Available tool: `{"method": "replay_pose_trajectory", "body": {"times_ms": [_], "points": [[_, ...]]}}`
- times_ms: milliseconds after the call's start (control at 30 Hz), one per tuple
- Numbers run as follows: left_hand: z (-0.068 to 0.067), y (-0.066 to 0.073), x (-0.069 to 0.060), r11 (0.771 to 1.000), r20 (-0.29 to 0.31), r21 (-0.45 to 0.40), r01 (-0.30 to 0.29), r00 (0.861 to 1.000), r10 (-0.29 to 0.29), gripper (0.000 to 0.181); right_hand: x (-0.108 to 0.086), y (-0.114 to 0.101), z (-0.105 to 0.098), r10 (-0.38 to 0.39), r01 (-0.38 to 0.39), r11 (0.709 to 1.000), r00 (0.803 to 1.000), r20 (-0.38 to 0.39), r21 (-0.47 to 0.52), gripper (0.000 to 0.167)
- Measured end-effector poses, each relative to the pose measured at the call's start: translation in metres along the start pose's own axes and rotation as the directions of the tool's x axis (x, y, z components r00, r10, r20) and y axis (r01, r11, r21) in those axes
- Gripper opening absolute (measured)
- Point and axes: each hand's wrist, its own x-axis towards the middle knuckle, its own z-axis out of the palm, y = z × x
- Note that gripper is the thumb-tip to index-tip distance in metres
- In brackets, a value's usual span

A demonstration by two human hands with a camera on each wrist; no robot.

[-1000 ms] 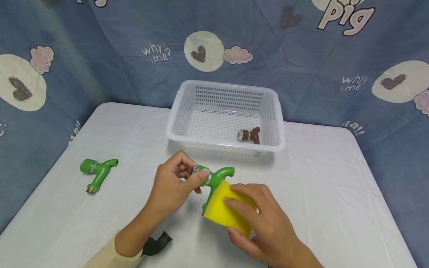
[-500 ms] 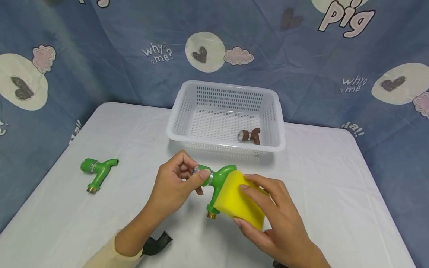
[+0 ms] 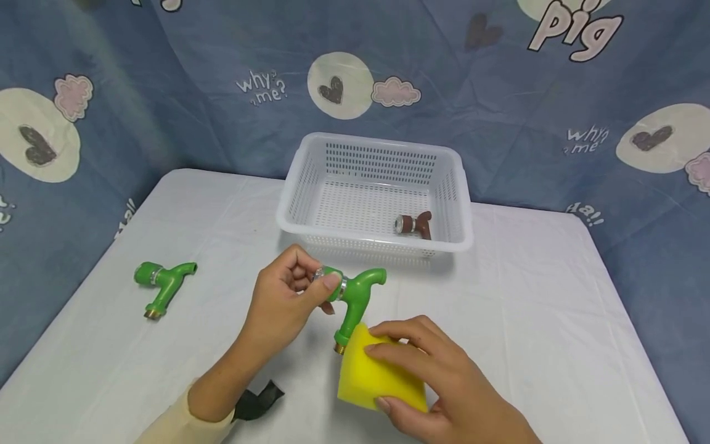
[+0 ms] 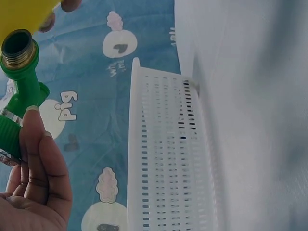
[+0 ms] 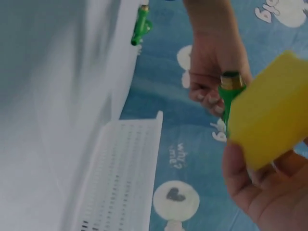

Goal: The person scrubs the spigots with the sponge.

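My left hand (image 3: 283,302) pinches a green faucet (image 3: 355,299) by its ribbed knob end, thumb in front and fingers behind. The faucet is held above the table, spout toward the right and brass threaded inlet (image 4: 18,53) pointing down in the head view. With thumb and fingers my right hand (image 3: 444,376) grips a yellow sponge (image 3: 379,376). The sponge's upper left corner lies against the lower stem of the faucet, beside the threaded end. In the right wrist view the sponge (image 5: 269,110) covers part of the faucet.
A white perforated basket (image 3: 374,237) stands at the back, with a brown faucet (image 3: 415,224) inside. Another green faucet (image 3: 164,287) lies on the left of the white-covered table (image 3: 554,320). A black strap (image 3: 257,401) shows by the left sleeve. A blue patterned cloth (image 3: 211,129) hangs behind.
The sponge moved up along the faucet toward the spout, then back down to the threaded end. The left hand keeps its hold, with the faucet shifting slightly.
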Motion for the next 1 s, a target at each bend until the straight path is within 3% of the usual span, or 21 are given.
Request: {"method": "replay_pose_trajectory", "body": {"times_ms": [67, 167, 267, 367, 500, 600, 833, 1000], "points": [[0.000, 0.000, 0.001, 1.000, 0.005, -0.030, 0.001, 1.000, -0.001, 0.018, -0.001, 0.002, -0.005, 0.026, -0.025, 0.997, 1.000, -0.011, 0.071, 0.044], [-0.001, 0.000, 0.001, 0.996, 0.019, -0.087, 0.012, 1.000, -0.010, 0.016, -0.001, 0.009, -0.011, 0.067, -0.051, 0.988, 0.992, -0.110, 0.147, 0.047], [-0.002, 0.001, 0.002, 0.989, 0.044, -0.146, 0.025, 0.999, -0.018, 0.015, -0.001, 0.017, -0.013, 0.150, -0.110, 0.977, 0.963, -0.225, 0.184, 0.051], [-0.003, 0.001, 0.001, 0.981, 0.108, -0.192, 0.037, 0.994, -0.016, 0.015, -0.001, 0.023, -0.009, 0.201, -0.141, 0.965, 0.939, -0.280, 0.221, 0.052], [-0.001, 0.000, 0.001, 0.969, 0.199, -0.247, 0.029, 0.980, 0.021, 0.017, -0.001, 0.024, -0.002, 0.245, -0.178, 0.953, 0.930, -0.275, 0.246, 0.055], [0.001, -0.001, 0.001, 0.961, 0.220, -0.277, 0.022, 0.975, 0.041, 0.019, -0.001, 0.021, 0.004, 0.277, -0.208, 0.942, 0.924, -0.262, 0.263, 0.057], [0.002, -0.001, 0.000, 0.964, 0.171, -0.265, 0.014, 0.985, 0.032, 0.017, 0.001, 0.017, 0.010, 0.309, -0.245, 0.930, 0.924, -0.226, 0.273, 0.060], [0.000, 0.000, 0.000, 0.973, 0.122, -0.230, -0.005, 0.992, 0.034, 0.015, 0.001, 0.012, 0.008, 0.357, -0.321, 0.920, 0.924, -0.136, 0.226, 0.055]]}}
